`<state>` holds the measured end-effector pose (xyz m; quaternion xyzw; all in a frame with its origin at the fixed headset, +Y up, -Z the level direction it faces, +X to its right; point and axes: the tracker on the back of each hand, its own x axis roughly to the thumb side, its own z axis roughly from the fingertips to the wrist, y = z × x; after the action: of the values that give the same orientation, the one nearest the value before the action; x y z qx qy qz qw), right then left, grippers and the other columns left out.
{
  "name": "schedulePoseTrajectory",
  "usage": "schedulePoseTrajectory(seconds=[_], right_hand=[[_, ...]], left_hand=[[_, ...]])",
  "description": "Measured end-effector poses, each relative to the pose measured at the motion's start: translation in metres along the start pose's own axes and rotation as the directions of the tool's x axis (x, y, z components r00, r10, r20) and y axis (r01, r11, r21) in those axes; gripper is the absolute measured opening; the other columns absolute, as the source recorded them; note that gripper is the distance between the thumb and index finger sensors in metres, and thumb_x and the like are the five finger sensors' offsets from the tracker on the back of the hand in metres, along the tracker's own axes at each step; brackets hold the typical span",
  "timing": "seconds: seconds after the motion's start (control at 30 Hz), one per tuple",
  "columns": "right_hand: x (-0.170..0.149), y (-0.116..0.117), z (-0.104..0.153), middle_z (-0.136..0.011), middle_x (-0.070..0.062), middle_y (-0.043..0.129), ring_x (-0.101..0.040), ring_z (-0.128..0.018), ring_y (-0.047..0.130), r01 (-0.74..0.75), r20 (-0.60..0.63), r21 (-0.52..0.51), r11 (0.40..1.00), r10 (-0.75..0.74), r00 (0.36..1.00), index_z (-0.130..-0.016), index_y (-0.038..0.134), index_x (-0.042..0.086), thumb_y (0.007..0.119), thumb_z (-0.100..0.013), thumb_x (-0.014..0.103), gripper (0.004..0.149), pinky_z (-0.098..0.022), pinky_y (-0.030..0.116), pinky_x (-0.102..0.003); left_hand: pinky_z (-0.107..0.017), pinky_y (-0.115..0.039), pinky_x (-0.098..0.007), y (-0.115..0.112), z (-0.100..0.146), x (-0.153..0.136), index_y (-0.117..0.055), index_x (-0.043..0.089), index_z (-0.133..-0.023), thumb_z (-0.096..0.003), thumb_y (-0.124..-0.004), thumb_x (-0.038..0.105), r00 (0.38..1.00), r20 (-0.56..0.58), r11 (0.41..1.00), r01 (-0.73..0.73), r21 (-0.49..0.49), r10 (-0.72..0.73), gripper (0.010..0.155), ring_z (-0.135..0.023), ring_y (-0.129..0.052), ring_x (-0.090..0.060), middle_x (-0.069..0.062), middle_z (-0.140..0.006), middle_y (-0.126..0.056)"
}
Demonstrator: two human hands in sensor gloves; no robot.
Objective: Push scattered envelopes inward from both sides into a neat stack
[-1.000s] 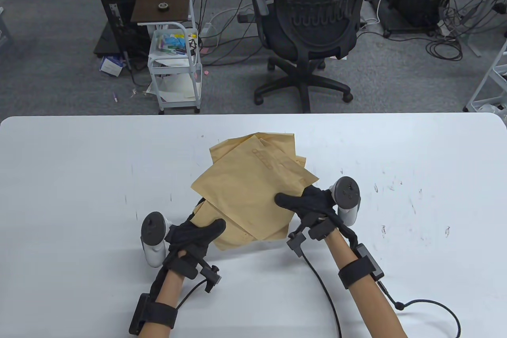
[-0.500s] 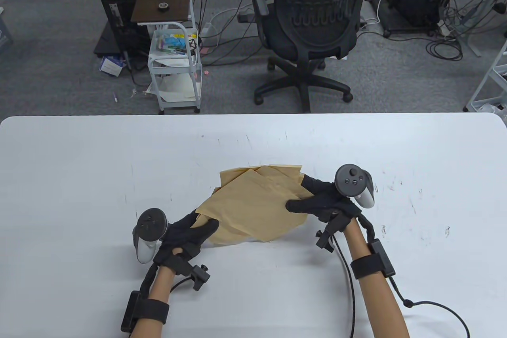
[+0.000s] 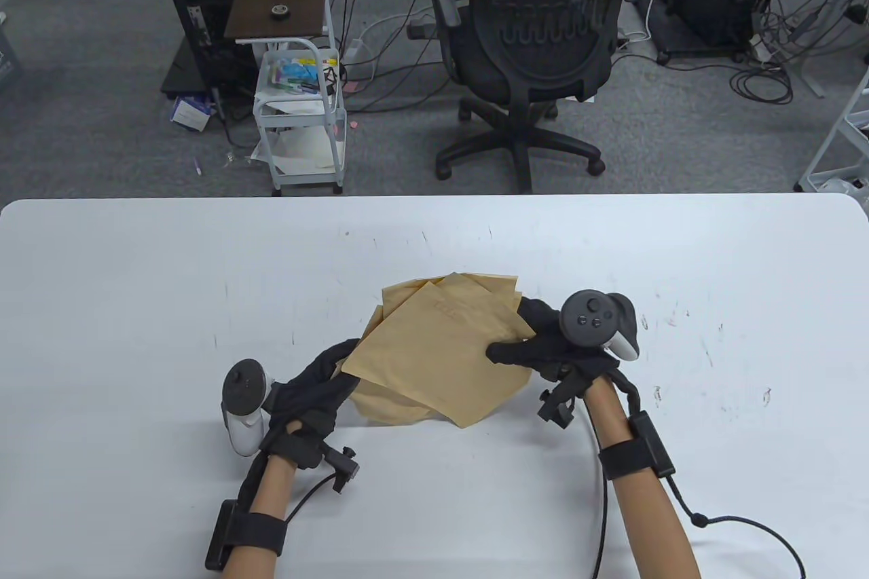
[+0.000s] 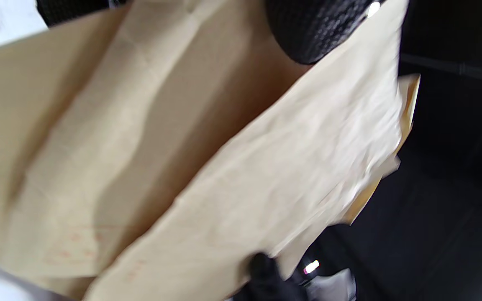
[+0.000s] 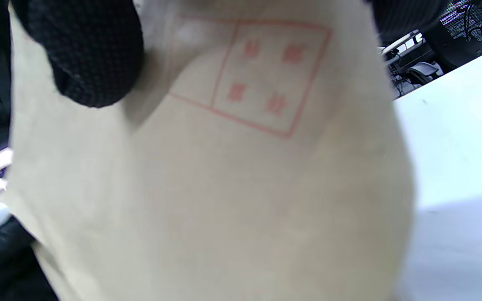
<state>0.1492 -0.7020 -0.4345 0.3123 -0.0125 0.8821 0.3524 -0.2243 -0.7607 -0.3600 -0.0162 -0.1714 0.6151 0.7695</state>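
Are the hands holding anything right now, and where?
Both grip the envelope bundle: left hand at its lower-left corner, right hand on its right edge, thumb on top.

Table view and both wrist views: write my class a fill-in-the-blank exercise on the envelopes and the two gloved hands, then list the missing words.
1. The envelopes are ______ in colour.
2. The right hand grips the bundle's ______ side in the table view.
3. The stamp box on the envelope in the right wrist view is printed in ______ ink.
4. The left hand and the bundle are above a ______ table.

Missing words: brown; right; red; white
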Motion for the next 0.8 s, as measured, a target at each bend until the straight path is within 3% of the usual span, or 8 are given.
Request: schedulePoseTrajectory(seconds=[0.13, 0.2, 0.27, 0.4, 0.47, 0.53, 0.67, 0.8], right_hand=[[0.008, 0.003, 0.002, -0.054, -0.001, 0.099, -0.026, -0.044, 0.099, 0.02, 0.097, -0.167, 0.986, -0.004, 0.995, -0.076, 0.085, 0.019, 0.091, -0.038, 0.035, 0.042, -0.058, 0.074, -0.061], [0.01, 0.004, 0.001, -0.058, 0.004, 0.098, -0.024, -0.05, 0.099, -0.032, 0.108, -0.178, 0.984, 0.052, 0.993, -0.077, 0.083, 0.024, 0.09, -0.038, 0.038, 0.042, -0.06, 0.073, -0.061], [0.009, 0.005, -0.001, -0.087, -0.004, 0.092, -0.034, -0.075, 0.093, 0.058, 0.111, -0.112, 0.992, -0.045, 0.993, -0.085, 0.077, 0.027, 0.088, -0.04, 0.039, 0.048, -0.063, 0.068, -0.064], [0.003, 0.015, -0.007, -0.096, -0.015, 0.086, -0.039, -0.076, 0.091, 0.423, 0.062, 0.117, 0.899, -0.431, 0.9, -0.108, 0.046, 0.006, 0.088, -0.044, 0.034, 0.081, -0.063, 0.07, -0.061], [0.004, 0.02, -0.009, -0.09, -0.014, 0.091, -0.039, -0.073, 0.093, 0.435, 0.044, 0.089, 0.896, -0.44, 0.897, -0.105, 0.056, 0.009, 0.089, -0.044, 0.028, 0.071, -0.061, 0.07, -0.061], [0.006, 0.016, -0.01, -0.078, -0.005, 0.1, -0.03, -0.064, 0.1, 0.301, 0.086, -0.012, 0.953, -0.299, 0.95, -0.088, 0.08, 0.018, 0.088, -0.044, 0.027, 0.046, -0.058, 0.077, -0.055], [0.007, 0.0, -0.006, -0.077, -0.003, 0.1, -0.029, -0.064, 0.1, 0.328, 0.118, -0.047, 0.943, -0.321, 0.94, -0.085, 0.082, 0.023, 0.088, -0.043, 0.027, 0.043, -0.058, 0.077, -0.055], [-0.004, 0.006, -0.001, -0.089, -0.012, 0.093, -0.039, -0.072, 0.094, 0.288, 0.031, 0.071, 0.955, -0.291, 0.956, -0.096, 0.073, 0.018, 0.087, -0.044, 0.032, 0.055, -0.061, 0.07, -0.063]], left_hand=[[-0.073, -0.058, -0.067, -0.004, -0.001, 0.001, -0.053, 0.029, -0.108, -0.0479, -0.079, 0.043, 0.999, 0.03, 0.997, -0.014, -0.075, 0.017, 0.067, -0.1, -0.073, -0.043, -0.008, -0.109, -0.07], [-0.074, -0.057, -0.068, -0.003, 0.0, 0.0, -0.049, 0.029, -0.11, -0.0471, -0.079, 0.046, 0.993, 0.042, 0.991, -0.106, -0.086, 0.11, 0.072, -0.102, -0.071, -0.043, -0.008, -0.112, -0.066], [-0.074, -0.055, -0.069, -0.002, 0.0, -0.002, -0.047, 0.031, -0.111, -0.047, -0.077, 0.049, 0.975, 0.045, 0.971, -0.211, -0.114, 0.217, 0.073, -0.104, -0.068, -0.045, -0.009, -0.114, -0.064], [-0.075, -0.051, -0.07, -0.003, 0.0, -0.007, -0.054, 0.035, -0.108, -0.0526, -0.066, 0.043, 0.962, 0.017, 0.949, -0.268, -0.165, 0.274, 0.058, -0.107, -0.062, -0.047, -0.007, -0.115, -0.062], [-0.076, -0.048, -0.07, -0.006, -0.001, -0.01, -0.047, 0.034, -0.112, -0.0541, -0.055, 0.05, 0.959, 0.026, 0.947, -0.273, -0.17, 0.281, 0.061, -0.11, -0.054, -0.047, -0.008, -0.118, -0.056], [-0.076, -0.042, -0.072, -0.009, -0.001, -0.013, -0.04, 0.029, -0.116, -0.0532, -0.047, 0.059, 0.91, 0.014, 0.893, -0.405, -0.197, 0.415, 0.07, -0.111, -0.047, -0.051, -0.014, -0.12, -0.049], [-0.076, -0.029, -0.075, -0.009, 0.0, -0.016, -0.024, 0.024, -0.119, -0.0491, -0.047, 0.072, 0.761, 0.007, 0.741, -0.63, -0.232, 0.649, 0.088, -0.113, -0.033, -0.054, -0.02, -0.124, -0.033], [-0.076, -0.034, -0.074, -0.008, 0.001, -0.012, -0.022, 0.024, -0.119, -0.0484, -0.056, 0.075, 0.933, 0.021, 0.915, -0.348, -0.206, 0.359, 0.093, -0.113, -0.032, -0.052, -0.018, -0.123, -0.034]])
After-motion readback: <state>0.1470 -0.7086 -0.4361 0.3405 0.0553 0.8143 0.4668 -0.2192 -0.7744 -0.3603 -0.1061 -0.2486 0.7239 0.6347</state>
